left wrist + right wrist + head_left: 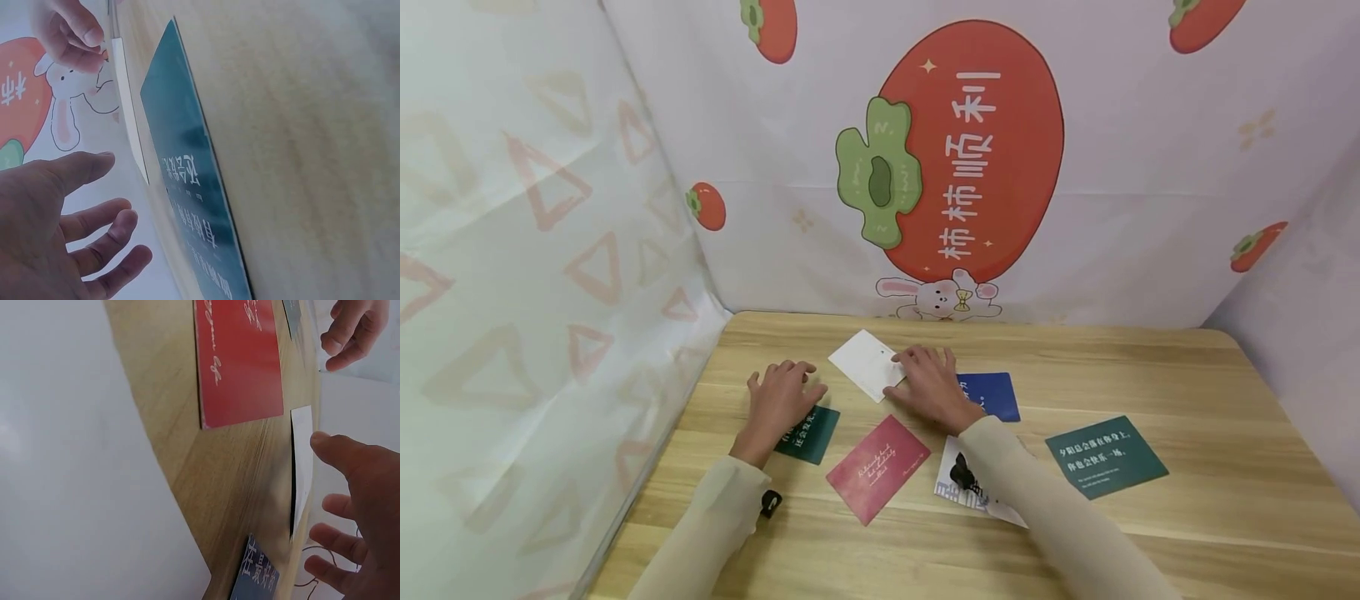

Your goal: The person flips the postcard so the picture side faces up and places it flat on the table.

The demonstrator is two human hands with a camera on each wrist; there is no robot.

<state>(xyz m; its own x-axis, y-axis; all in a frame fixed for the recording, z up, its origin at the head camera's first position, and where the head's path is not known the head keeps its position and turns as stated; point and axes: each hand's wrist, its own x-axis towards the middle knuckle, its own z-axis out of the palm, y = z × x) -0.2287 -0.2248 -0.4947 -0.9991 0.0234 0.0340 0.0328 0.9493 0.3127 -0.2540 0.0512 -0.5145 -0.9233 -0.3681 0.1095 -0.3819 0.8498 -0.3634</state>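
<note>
My left hand (778,404) hovers over the far end of a dark green card (817,440) with white writing; its fingers are spread and hold nothing. In the left wrist view a gap shows between that hand and the green card (178,119). My right hand (931,390) reaches over the right corner of a white card (861,358), thumb and fingers apart. Its thumb (340,450) overlaps the white card (302,462) in the right wrist view; whether it touches, I cannot tell. Beside the right wrist, a blue card (1000,396) is partly hidden.
A pink-red card (877,468) lies between the forearms. A card with a picture (953,479) is partly under the right sleeve. Another green card (1107,458) lies to the right. The wooden table (1195,383) meets a printed backdrop (775,258) behind and a cloth wall on the left.
</note>
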